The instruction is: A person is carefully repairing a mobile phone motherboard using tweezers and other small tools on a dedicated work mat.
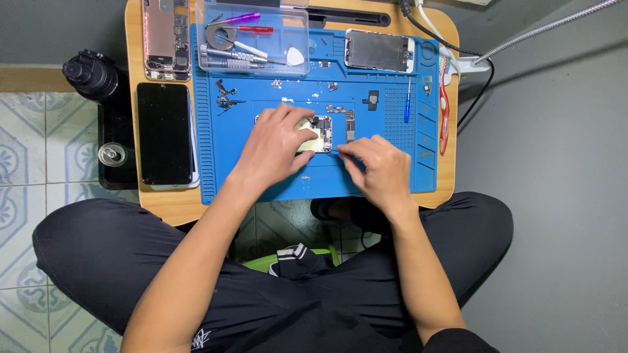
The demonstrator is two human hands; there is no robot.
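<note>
Opened phone (320,134) sits in the middle of the blue mat (275,180), guts showing, board and connectors up. Left hand (278,147) is draped flat over its left part, fingers spread and curled down a bit, pinning it to the mat rather than gripping it. Right hand (379,167) is just to the right of it, fingers pinched shut on a thin tool (335,150) whose tip reaches the phone's lower right edge. Can't tell what kind of tool, too small.

Other stuff on the mat: a loose screen (379,50) up top, a blue screwdriver (407,101) and a red-handled tool (444,111) over on the right side, a few small black parts (226,95) scattered to the upper left. A clear tray (252,36) of tools overlaps the mat's top left corner, with a white pick, a purple-handled driver and some metal ones in it.

Left of the mat on the wooden table (167,206): a black phone (165,133) lying screen up, and above it another opened phone (167,36) with a pinkish frame. Off the table on the left, a black bottle (91,75) and a can (112,154). The person's sitting cross-legged in black trousers (98,255).
</note>
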